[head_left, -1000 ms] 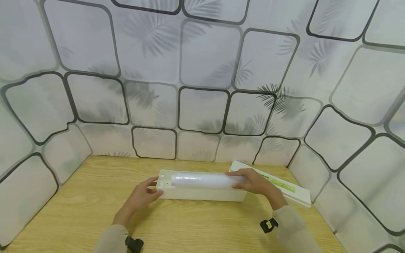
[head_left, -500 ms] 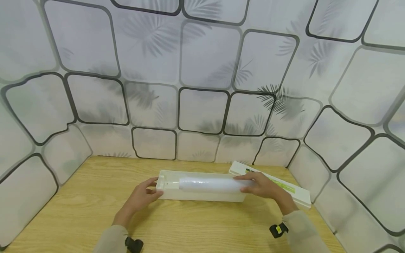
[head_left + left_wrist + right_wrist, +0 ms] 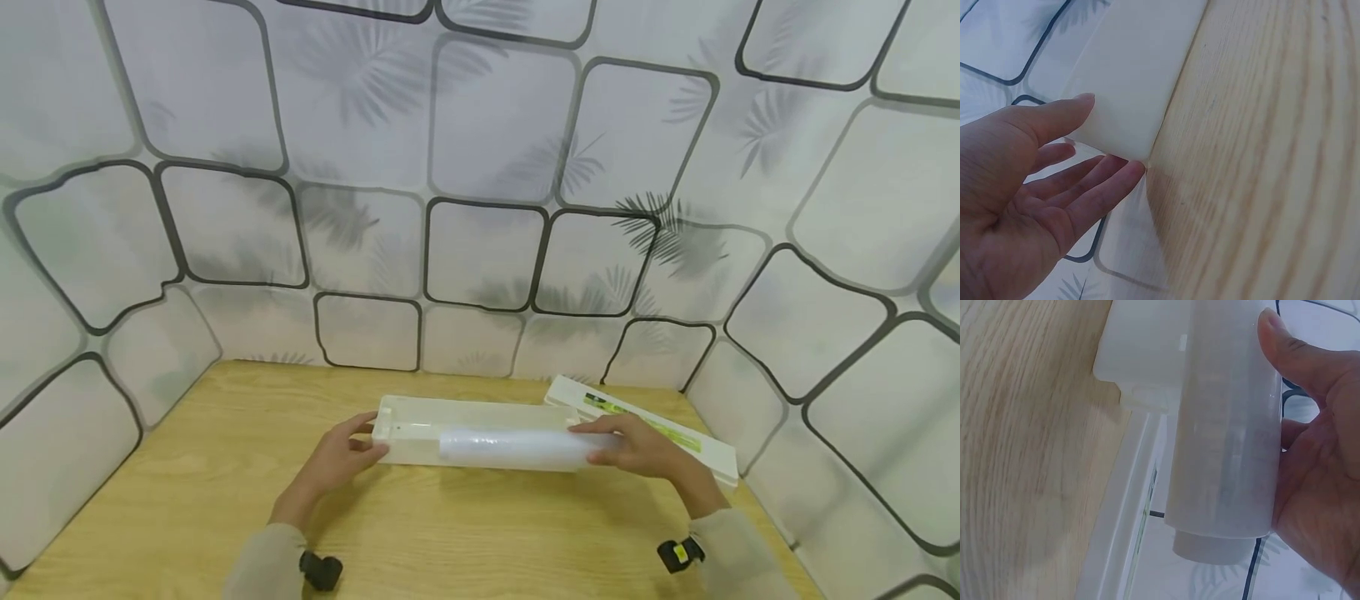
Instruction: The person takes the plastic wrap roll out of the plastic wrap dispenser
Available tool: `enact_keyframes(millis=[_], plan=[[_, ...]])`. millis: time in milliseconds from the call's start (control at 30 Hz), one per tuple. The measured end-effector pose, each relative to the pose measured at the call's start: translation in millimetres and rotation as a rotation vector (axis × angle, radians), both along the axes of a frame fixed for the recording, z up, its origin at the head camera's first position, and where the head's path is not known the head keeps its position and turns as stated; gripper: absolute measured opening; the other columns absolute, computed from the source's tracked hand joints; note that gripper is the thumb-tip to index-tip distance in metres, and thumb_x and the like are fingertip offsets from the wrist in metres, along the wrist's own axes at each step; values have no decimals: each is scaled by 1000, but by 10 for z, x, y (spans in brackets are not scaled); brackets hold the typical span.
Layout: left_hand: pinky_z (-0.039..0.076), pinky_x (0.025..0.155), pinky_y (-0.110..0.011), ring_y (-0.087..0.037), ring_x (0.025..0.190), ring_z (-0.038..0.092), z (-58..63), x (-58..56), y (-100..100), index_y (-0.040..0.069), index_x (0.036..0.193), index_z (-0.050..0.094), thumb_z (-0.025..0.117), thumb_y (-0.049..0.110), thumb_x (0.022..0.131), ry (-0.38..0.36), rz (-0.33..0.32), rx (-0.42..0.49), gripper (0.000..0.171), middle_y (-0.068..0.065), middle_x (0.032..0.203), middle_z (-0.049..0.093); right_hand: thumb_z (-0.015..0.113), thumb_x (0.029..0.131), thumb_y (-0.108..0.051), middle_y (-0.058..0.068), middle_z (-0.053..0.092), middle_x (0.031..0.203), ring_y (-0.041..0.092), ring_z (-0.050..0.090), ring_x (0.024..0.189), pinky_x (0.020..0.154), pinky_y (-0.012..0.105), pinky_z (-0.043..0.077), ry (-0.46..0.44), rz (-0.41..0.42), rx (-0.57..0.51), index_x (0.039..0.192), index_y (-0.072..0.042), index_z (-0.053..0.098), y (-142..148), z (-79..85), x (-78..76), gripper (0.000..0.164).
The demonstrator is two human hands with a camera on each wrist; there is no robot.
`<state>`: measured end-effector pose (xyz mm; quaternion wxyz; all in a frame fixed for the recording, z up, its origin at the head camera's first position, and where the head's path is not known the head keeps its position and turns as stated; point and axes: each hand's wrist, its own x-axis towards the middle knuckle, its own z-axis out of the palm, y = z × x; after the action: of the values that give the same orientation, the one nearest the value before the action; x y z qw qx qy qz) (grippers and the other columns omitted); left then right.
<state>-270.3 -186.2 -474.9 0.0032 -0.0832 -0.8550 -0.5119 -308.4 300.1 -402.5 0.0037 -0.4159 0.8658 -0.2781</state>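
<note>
A long white plastic box [image 3: 408, 452], open at the top, lies lengthwise on the table. My left hand [image 3: 337, 454] holds its left end, thumb on the front wall and fingers around the end; the left wrist view has the thumb over the box corner [image 3: 1129, 75]. My right hand [image 3: 637, 446] grips the right end of a cling film roll [image 3: 510, 447], thumb on the near side. The roll overlaps the box's front wall, and its right end sticks out past the box. In the right wrist view the core [image 3: 1216, 548] protrudes from the film.
Behind the right hand lies a long white lid [image 3: 716, 457] with a green label [image 3: 609, 405], slanting toward the right wall. The wood-grain table [image 3: 450, 533] meets a patterned wall [image 3: 480, 250] at the back and on both sides.
The right hand has drawn the roll rightward and toward the front, from inside the box to over its front wall. The left hand keeps its hold on the box end.
</note>
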Motion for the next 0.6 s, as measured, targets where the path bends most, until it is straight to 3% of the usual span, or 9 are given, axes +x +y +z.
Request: enact_keyframes(millis=[133, 400, 600], plan=[[63, 85, -41, -38, 111, 71, 13, -2, -1, -1, 150, 48, 74, 18, 96, -1, 2, -4, 63, -33, 138, 60, 76, 95, -21, 20, 73, 126, 17, 70, 112, 87, 27, 58, -23, 1, 6, 131, -5, 71, 34, 0, 17, 40], [64, 85, -41, -40, 111, 71, 23, 3, 4, -2, 149, 49, 74, 16, 96, 3, 4, -1, 62, -34, 137, 60, 78, 93, -25, 16, 76, 122, 1, 66, 97, 79, 23, 55, -53, -27, 5, 129, -10, 73, 137, -98, 39, 40], [64, 85, -42, -40, 109, 71, 10, 6, -1, -2, 148, 50, 75, 14, 96, 9, 9, 3, 61, -34, 136, 61, 78, 92, -21, 15, 76, 118, -1, 63, 91, 74, 22, 53, -81, -15, -19, 129, -9, 73, 220, -163, 47, 39]])
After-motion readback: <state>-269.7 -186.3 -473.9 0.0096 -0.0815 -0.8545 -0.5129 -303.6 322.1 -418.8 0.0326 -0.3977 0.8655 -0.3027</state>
